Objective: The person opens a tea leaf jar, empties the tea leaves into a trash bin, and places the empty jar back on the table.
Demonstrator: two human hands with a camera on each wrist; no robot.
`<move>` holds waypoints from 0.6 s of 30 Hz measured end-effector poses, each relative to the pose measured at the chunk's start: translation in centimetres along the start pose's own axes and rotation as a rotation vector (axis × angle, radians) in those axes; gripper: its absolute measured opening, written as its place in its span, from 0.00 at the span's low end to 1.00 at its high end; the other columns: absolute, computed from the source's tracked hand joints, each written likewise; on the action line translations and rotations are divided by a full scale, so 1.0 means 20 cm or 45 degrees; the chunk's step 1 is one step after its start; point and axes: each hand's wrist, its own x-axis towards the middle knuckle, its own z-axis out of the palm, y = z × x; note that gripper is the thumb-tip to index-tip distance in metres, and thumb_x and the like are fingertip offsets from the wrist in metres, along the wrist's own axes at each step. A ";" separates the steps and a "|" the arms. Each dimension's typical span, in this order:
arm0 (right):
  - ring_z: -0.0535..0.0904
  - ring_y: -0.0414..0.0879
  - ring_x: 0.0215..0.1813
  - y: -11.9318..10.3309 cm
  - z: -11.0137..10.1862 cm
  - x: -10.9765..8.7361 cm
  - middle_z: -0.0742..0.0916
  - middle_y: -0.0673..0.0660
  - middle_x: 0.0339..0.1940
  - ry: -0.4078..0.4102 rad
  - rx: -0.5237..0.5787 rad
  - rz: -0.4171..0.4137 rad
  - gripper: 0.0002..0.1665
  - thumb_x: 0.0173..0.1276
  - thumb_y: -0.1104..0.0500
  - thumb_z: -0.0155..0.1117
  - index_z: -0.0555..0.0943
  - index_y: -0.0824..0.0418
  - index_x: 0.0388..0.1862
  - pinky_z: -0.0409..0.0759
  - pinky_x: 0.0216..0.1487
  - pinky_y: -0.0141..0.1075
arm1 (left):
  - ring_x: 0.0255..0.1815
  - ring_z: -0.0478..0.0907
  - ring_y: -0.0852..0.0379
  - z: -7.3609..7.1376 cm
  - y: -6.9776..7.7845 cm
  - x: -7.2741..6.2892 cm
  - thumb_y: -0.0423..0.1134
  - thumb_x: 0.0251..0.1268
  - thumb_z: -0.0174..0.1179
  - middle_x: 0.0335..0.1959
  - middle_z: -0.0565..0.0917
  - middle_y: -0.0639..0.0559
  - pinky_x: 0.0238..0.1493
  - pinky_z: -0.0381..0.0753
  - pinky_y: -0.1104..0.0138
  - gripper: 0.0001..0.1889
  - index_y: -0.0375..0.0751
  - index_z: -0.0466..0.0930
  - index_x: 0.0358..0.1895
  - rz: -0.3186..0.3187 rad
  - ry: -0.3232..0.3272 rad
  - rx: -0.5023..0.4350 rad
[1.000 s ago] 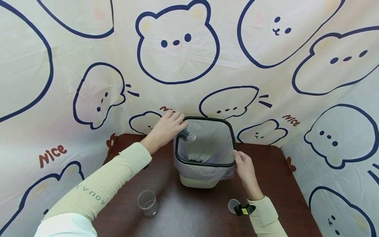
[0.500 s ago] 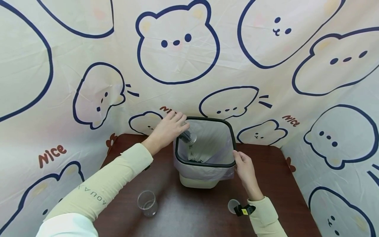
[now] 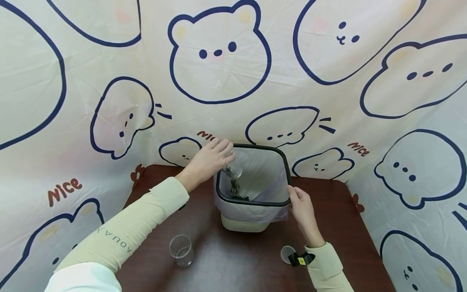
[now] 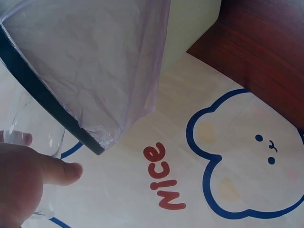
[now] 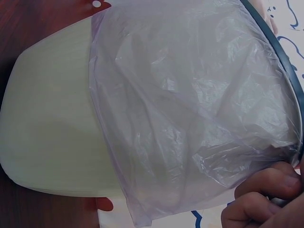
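Note:
My left hand (image 3: 208,161) grips a clear cup (image 3: 235,170), tipped mouth-down over the left side of a trash bin (image 3: 244,225). Dark loose bits (image 3: 236,190) that look like tea leaves drop from the cup into the bin. A thin, pale purple bag (image 3: 251,213) lines the bin and folds over its outside under a dark green rim (image 3: 260,203). At the rim's near right corner, the fingers of my right hand (image 3: 303,211) hold on. The left wrist view shows my thumb (image 4: 66,173) along the cup's side; the cup's mouth is hidden behind the rim there.
A second clear cup (image 3: 182,252) stands upright at the front left of the dark wooden table (image 3: 233,263). Beside my right wrist lies a small round clear piece (image 3: 287,254), partly covered by the wrist strap. Cartoon-printed cloth (image 3: 219,81) hangs behind the table.
The cup in my left hand has tipped further and moved slightly right. Its dark contents have slid out in a thicker stream, and the pile in the bin has grown. My right hand stays put.

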 end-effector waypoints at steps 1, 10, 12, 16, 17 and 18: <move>0.58 0.41 0.16 0.00 0.00 0.00 0.64 0.48 0.15 -0.002 0.002 0.002 0.26 0.82 0.49 0.52 0.65 0.58 0.22 0.59 0.21 0.32 | 0.57 0.64 0.47 0.00 0.00 0.00 0.31 0.64 0.70 0.60 0.73 0.46 0.58 0.66 0.58 0.27 0.50 0.75 0.65 0.009 0.008 0.014; 0.58 0.41 0.17 0.00 0.00 0.00 0.65 0.48 0.15 -0.018 0.003 0.009 0.25 0.83 0.49 0.52 0.65 0.58 0.23 0.59 0.21 0.32 | 0.62 0.64 0.47 0.00 0.01 -0.01 0.30 0.63 0.70 0.63 0.72 0.45 0.64 0.66 0.58 0.30 0.51 0.74 0.68 0.040 0.069 0.093; 0.58 0.41 0.17 0.00 0.00 0.00 0.64 0.48 0.15 -0.018 0.006 0.011 0.26 0.83 0.49 0.52 0.65 0.58 0.23 0.59 0.21 0.32 | 0.61 0.64 0.46 0.00 0.01 0.00 0.30 0.64 0.69 0.62 0.73 0.45 0.63 0.67 0.57 0.30 0.50 0.73 0.68 0.029 0.072 0.070; 0.58 0.41 0.16 0.00 0.00 0.00 0.64 0.48 0.15 -0.015 0.007 0.014 0.26 0.83 0.49 0.52 0.65 0.58 0.23 0.59 0.22 0.31 | 0.59 0.66 0.46 0.00 0.01 0.00 0.30 0.62 0.71 0.60 0.76 0.45 0.59 0.69 0.56 0.31 0.50 0.72 0.67 -0.012 0.032 -0.022; 0.57 0.41 0.16 0.00 0.00 0.00 0.64 0.48 0.15 -0.016 0.007 0.016 0.26 0.83 0.49 0.52 0.65 0.58 0.23 0.59 0.21 0.31 | 0.59 0.67 0.45 0.00 0.01 0.00 0.30 0.61 0.71 0.59 0.76 0.44 0.60 0.69 0.56 0.31 0.50 0.72 0.67 -0.016 0.013 -0.032; 0.58 0.40 0.16 0.00 0.00 0.00 0.64 0.47 0.15 -0.017 0.005 0.016 0.26 0.83 0.49 0.52 0.65 0.58 0.23 0.59 0.21 0.31 | 0.60 0.67 0.45 0.00 0.01 0.00 0.30 0.61 0.72 0.60 0.77 0.44 0.60 0.69 0.56 0.32 0.50 0.71 0.67 -0.016 -0.005 -0.033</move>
